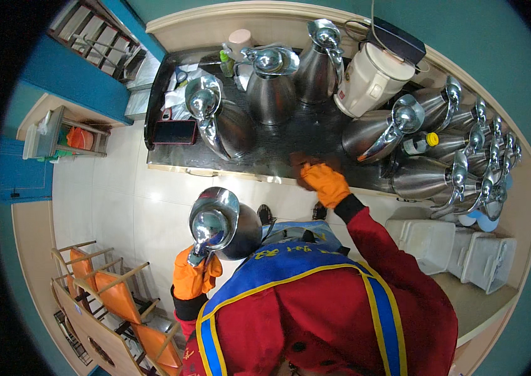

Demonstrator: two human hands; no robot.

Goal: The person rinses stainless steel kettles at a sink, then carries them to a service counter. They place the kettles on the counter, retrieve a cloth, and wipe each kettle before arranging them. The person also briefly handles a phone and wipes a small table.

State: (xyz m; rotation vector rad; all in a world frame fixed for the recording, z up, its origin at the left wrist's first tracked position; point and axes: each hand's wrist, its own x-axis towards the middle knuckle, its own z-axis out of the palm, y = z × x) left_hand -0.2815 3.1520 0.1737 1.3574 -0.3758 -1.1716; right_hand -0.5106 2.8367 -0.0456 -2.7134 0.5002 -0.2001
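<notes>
My left hand (194, 277), in an orange glove, grips the handle of a stainless steel vacuum jug (246, 235). The jug hangs over the floor in front of my apron, its shiny lid and spout facing up. At the front edge of the black counter (289, 143), my right hand (326, 183), also in an orange glove, presses a dark brown cloth (300, 162) against the top. The cloth is slightly blurred. Nearest to that hand on the right stands another steel jug (371, 134); a further jug (235, 129) is to the left.
More steel jugs (270, 96) line the counter's back, with several crowded at the right around a yellow-capped bottle (418, 143). A white electric kettle (373, 77) is by the wall. A phone (174, 132) lies left. Plastic bins (427, 244) sit at right; orange chairs (115, 291) at lower left.
</notes>
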